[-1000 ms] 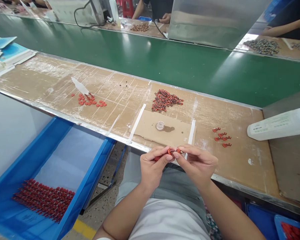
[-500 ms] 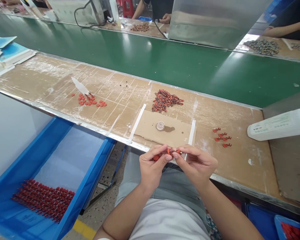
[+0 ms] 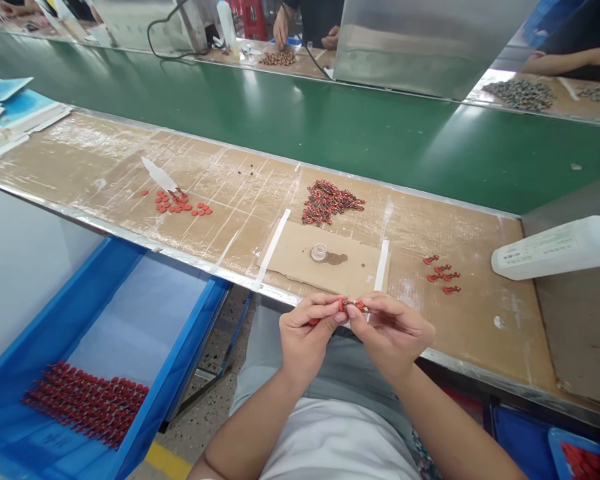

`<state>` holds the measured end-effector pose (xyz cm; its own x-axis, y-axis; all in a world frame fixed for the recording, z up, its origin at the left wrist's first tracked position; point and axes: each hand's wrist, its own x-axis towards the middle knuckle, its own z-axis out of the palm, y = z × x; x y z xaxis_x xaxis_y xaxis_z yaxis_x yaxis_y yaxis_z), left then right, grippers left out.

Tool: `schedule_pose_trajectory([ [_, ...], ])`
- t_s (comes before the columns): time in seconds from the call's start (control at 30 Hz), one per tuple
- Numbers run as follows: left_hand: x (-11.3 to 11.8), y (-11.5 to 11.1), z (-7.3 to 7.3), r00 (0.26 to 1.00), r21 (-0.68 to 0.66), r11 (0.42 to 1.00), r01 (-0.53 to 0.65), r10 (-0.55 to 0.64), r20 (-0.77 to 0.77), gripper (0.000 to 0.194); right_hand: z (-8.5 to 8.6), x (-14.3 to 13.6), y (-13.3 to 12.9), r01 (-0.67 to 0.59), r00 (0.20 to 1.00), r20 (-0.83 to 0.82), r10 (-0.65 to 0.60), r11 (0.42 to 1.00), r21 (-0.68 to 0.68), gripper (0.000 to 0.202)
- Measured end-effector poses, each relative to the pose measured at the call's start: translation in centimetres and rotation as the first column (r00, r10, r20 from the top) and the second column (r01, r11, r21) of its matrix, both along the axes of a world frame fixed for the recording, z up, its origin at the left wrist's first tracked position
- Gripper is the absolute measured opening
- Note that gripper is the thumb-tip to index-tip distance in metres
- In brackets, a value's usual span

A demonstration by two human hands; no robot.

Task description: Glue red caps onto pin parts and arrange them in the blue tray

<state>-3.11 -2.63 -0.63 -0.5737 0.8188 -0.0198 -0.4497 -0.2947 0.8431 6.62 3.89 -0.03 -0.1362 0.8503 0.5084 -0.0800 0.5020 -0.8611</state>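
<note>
Just over the table's front edge, my left hand (image 3: 303, 337) pinches a round red disc (image 3: 342, 305). A second red piece shows partly beneath its fingers. My right hand (image 3: 397, 333) holds a small red-and-dark figurine (image 3: 360, 306) lengthwise, its end against the disc; the fingers hide part of it. Beyond my hands a small clear cup (image 3: 319, 252) sits on a cardboard sheet (image 3: 290, 257), beside a dark wet stain. Behind it lies a pile of red-and-black figurines (image 3: 327, 202). Several figurines on red bases (image 3: 443, 275) lie to the right, and loose red discs (image 3: 173, 203) to the left.
A blue bin (image 3: 180, 340) at lower left holds rows of red pieces (image 3: 87, 403). A white bottle (image 3: 555, 248) lies at the right against a metal panel. Beyond the table runs a green belt (image 3: 280, 113), with co-workers' hands and small piles across it.
Both hands stay together, with the disc and figurine shifted slightly and more plainly in view. Across the belt, a co-worker's hand has come to the brown pile.
</note>
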Motion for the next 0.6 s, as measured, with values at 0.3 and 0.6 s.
schedule_pose_trajectory([
  [0.3,-0.12,0.03,0.28,0.993,0.01,1.0,0.014,-0.013,-0.114,0.02,0.65,0.03,-0.06,-0.013,1.0,-0.021,0.013,0.999,-0.038,0.016],
  [0.6,0.72,0.2,0.24,0.995,-0.021,1.0,-0.01,0.008,-0.099,0.015,0.55,0.31,0.37,-0.048,0.993,-0.11,0.032,0.989,-0.142,0.017],
])
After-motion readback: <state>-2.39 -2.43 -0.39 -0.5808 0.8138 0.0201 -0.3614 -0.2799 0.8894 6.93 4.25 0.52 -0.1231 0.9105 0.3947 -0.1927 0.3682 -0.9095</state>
